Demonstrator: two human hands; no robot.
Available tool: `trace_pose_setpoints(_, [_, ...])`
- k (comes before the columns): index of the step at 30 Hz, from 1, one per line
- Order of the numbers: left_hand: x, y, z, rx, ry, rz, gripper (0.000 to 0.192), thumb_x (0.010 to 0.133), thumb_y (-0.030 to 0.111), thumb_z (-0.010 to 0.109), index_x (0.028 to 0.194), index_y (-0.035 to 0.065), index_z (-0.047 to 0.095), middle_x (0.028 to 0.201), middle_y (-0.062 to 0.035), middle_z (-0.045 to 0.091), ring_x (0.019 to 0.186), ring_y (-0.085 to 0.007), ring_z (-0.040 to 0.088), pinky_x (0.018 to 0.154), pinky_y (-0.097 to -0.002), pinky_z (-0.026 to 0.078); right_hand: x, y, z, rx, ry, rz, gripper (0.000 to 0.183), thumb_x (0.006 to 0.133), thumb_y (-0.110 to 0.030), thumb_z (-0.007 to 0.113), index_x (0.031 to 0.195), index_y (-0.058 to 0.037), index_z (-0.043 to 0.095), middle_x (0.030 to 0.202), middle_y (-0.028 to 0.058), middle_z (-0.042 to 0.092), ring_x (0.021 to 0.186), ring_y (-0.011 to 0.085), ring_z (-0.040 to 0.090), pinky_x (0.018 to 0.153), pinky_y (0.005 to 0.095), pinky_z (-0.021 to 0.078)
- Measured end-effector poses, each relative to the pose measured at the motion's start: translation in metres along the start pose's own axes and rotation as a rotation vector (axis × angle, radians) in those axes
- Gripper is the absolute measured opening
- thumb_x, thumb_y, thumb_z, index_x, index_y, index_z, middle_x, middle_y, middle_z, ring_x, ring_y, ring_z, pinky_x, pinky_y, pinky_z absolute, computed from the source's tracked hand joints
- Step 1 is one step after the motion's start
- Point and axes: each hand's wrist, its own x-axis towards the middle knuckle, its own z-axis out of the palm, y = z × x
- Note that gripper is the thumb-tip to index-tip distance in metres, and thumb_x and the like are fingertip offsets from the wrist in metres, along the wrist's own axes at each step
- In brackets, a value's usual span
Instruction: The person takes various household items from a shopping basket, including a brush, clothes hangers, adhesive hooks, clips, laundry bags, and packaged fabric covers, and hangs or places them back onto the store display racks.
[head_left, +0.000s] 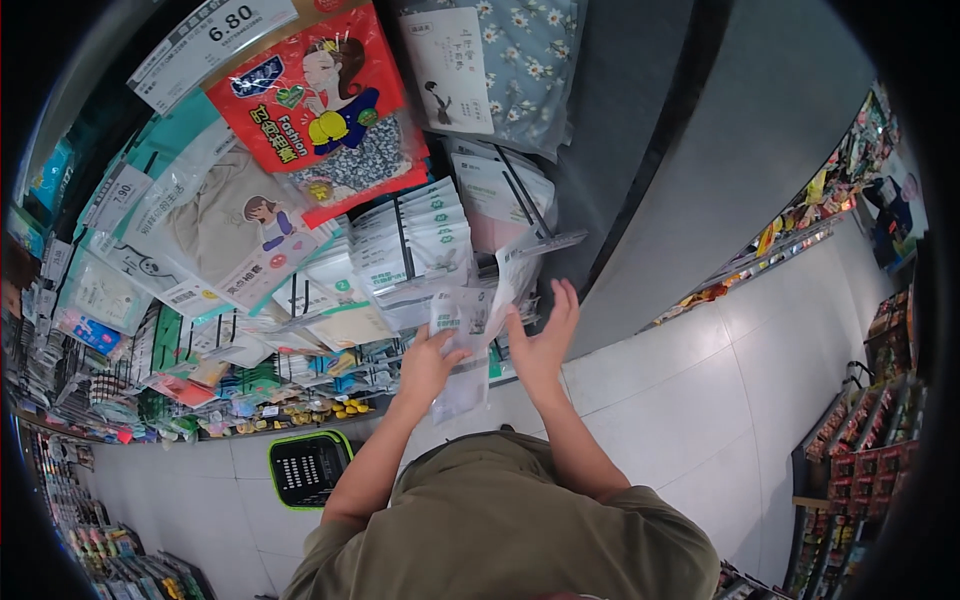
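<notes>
My left hand (427, 367) grips a clear plastic packet (459, 390) with a printed white label, held in front of my body. My right hand (544, 337) is raised with its fingers apart. Its thumb is against or very near the lower edge of a white packet (514, 277) that hangs from a hook at the right end of the rack; contact is hard to tell. Just beyond my left hand, a row of similar white packets (412, 255) hangs on a black metal hook. Behind the right-hand packet hang more packets (499, 187) with a pinkish lower part.
Above hang a red sleeve-cover packet (322, 105) and a blue floral packet (525, 67). A grey panel (720, 165) bounds the rack at right. A black basket with a green rim (274, 472) stands on the tiled floor (675, 390). More stocked shelves (862, 465) stand at right.
</notes>
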Motion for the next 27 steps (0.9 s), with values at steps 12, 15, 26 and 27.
trace_pose_setpoints(12, [-0.057,-0.019,-0.035,-0.136,0.105,-0.19,0.034,0.086,0.014,0.083,0.114,-0.0039,0.076,0.108,-0.0243,0.07,0.095,-0.0399,0.071,0.082,-0.0413,0.056,0.053,0.028,0.056,-0.341,-0.189,-0.539,0.083,0.092,-0.045,0.075,0.157,-0.0054,0.041,0.161,0.0302,0.033,0.141,0.0544,0.034,0.116,0.0652,0.0274])
trace_pose_setpoints(15, [-0.075,-0.021,-0.046,-0.173,0.107,-0.275,0.03,0.088,0.013,0.082,0.112,-0.0034,0.076,0.111,-0.0235,0.072,0.099,-0.0373,0.072,0.085,-0.039,0.055,0.065,0.028,0.077,-0.34,-0.176,-0.567,0.088,0.091,-0.045,0.077,0.16,-0.0061,0.037,0.162,0.0318,0.031,0.142,0.0544,0.033,0.117,0.0648,0.0269])
trace_pose_setpoints(26, [-0.131,-0.046,-0.066,-0.196,0.231,-0.352,0.028,0.09,0.01,0.079,0.113,-0.0048,0.076,0.11,-0.0222,0.071,0.097,-0.0348,0.072,0.085,-0.038,0.055,0.106,0.036,0.109,-0.437,-0.267,-0.599,0.072,0.087,-0.03,0.077,0.152,-0.0102,0.052,0.164,0.023,0.034,0.147,0.0462,0.036,0.116,0.0588,0.0347])
trace_pose_setpoints(27, [-0.135,-0.049,-0.068,-0.199,0.233,-0.355,0.028,0.09,0.01,0.079,0.113,-0.0048,0.076,0.11,-0.0222,0.071,0.097,-0.0348,0.072,0.085,-0.038,0.055,0.105,0.037,0.106,-0.546,-0.313,-0.61,0.071,0.086,-0.028,0.077,0.151,-0.0105,0.053,0.165,0.0223,0.034,0.149,0.0453,0.035,0.117,0.0579,0.0342])
